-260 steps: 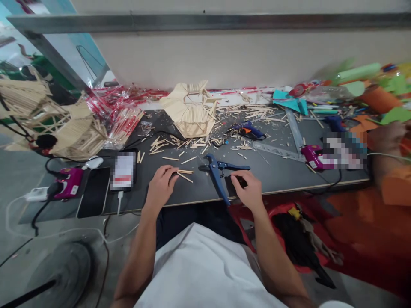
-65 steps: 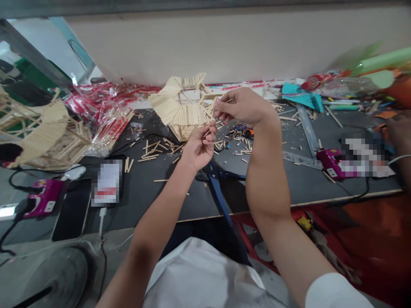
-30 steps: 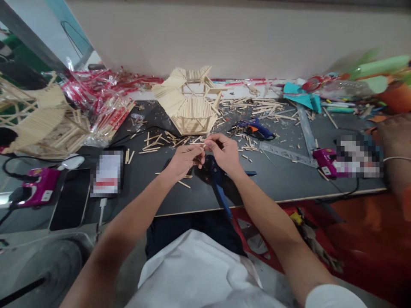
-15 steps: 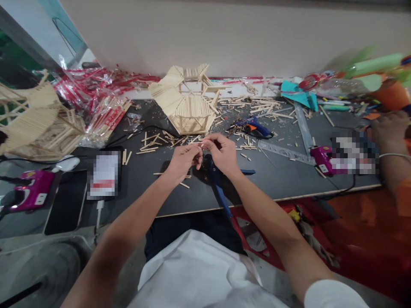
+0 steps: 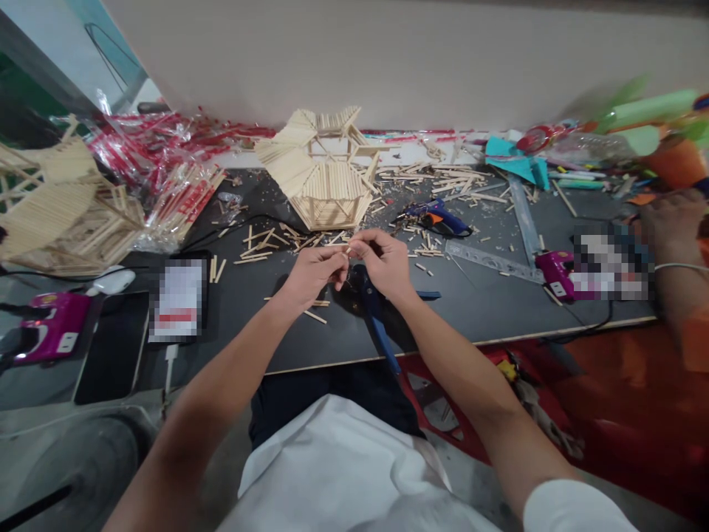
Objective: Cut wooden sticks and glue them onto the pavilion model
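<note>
My left hand (image 5: 320, 275) and my right hand (image 5: 383, 264) meet fingertip to fingertip over the middle of the table. Between them is a short piece of wooden stick (image 5: 348, 250), pinched by both; most of it is hidden by the fingers. Under my right hand lies a blue-handled cutting tool (image 5: 379, 325), one handle pointing toward the table's front edge. Several cut sticks (image 5: 315, 316) lie below my left hand. Just beyond my hands stands a model built of wooden sticks (image 5: 332, 185), with slatted roof panels.
A blue glue gun (image 5: 440, 218) and clear rulers (image 5: 492, 262) lie to the right. Stick scraps (image 5: 263, 244) litter the table. At left are a second stick model (image 5: 60, 199), wrapped sticks (image 5: 180, 196), phones (image 5: 114, 347) and a purple power strip (image 5: 52, 325). Another person's hand (image 5: 673, 218) rests far right.
Both hands keep nearly the same place and pinch, with only slight finger movement. The view has shifted a little; the tools and models stay where they were.
</note>
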A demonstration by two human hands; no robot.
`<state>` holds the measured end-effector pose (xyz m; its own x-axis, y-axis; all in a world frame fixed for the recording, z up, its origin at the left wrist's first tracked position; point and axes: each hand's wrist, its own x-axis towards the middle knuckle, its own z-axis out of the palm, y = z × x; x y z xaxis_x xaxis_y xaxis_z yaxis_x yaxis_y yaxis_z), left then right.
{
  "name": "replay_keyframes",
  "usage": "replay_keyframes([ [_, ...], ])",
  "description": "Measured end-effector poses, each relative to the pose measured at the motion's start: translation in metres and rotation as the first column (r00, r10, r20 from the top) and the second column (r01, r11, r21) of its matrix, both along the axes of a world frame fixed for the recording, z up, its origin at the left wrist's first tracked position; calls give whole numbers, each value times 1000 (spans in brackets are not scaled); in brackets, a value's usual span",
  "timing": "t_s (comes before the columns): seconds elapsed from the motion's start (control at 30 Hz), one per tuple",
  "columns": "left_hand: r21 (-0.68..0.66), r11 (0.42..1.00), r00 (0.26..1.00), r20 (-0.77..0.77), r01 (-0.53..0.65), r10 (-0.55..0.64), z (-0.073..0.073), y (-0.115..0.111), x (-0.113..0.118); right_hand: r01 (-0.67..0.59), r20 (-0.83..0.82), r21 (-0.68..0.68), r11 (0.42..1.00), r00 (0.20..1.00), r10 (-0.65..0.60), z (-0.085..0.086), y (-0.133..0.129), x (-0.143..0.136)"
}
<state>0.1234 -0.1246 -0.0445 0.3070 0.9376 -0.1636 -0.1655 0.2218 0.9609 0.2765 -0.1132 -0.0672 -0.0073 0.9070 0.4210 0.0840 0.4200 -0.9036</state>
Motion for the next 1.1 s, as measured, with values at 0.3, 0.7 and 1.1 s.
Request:
replay_keyframes([
  [0.3, 17, 999, 1000, -4, -29, 29, 0, -1, 2, -1, 19, 72, 997, 1000, -1, 1, -2, 1],
  [0.7, 12, 1000, 1000, 11, 7, -7, 9, -7, -6, -46, -58, -98, 994, 998, 40, 3, 0, 2],
  [1.1, 103, 978, 980, -95, 183, -174, 17, -1, -32, -245, -188, -161, 956, 959, 214, 1, 4, 7],
])
